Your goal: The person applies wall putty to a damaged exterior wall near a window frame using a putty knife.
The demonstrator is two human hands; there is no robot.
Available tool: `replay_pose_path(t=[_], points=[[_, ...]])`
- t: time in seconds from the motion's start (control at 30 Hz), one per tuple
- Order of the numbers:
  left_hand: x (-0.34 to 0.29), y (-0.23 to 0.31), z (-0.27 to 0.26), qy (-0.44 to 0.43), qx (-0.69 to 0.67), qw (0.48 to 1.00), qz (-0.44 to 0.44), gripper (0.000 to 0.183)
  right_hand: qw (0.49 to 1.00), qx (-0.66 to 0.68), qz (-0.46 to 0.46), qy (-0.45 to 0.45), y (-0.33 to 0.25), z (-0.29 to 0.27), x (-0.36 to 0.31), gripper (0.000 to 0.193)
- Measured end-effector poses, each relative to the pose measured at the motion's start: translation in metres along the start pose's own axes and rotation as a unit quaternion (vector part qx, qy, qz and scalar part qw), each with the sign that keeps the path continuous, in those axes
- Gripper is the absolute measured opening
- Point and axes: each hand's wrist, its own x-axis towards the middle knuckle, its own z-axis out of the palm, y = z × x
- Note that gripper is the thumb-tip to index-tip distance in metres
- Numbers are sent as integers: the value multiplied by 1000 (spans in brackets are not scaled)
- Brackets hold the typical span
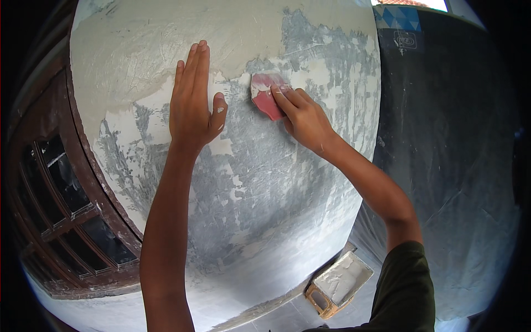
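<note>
My right hand (307, 117) grips a pink putty scraper (267, 102) whose blade is smeared with white paste. The scraper's blade lies against the wall (249, 166), which is patchy grey with white filler and a smoother beige coat along the top. To the left, my left hand (194, 105) rests flat on the wall with its fingers stretched upward and the thumb apart. Spots of white paste stick to the left thumb and to the fingers of the right hand.
A dark brown wooden window frame (105, 271) with panes borders the wall at left. Black plastic sheeting (442, 138) hangs at right. Low at the wall's foot, a tray of white paste (345, 278) sits on a small wooden stand (327, 310).
</note>
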Motion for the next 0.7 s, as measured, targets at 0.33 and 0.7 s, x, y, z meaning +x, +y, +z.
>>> replay_pose_path(t=[0.33,0.7], points=[[5,4,8,1,3,1000,1,69,992,-84,-16,97,52,-15,91,48],[0,0,3,-5,5,1000,0,72,987,17,7,160,22,-30,88,49]])
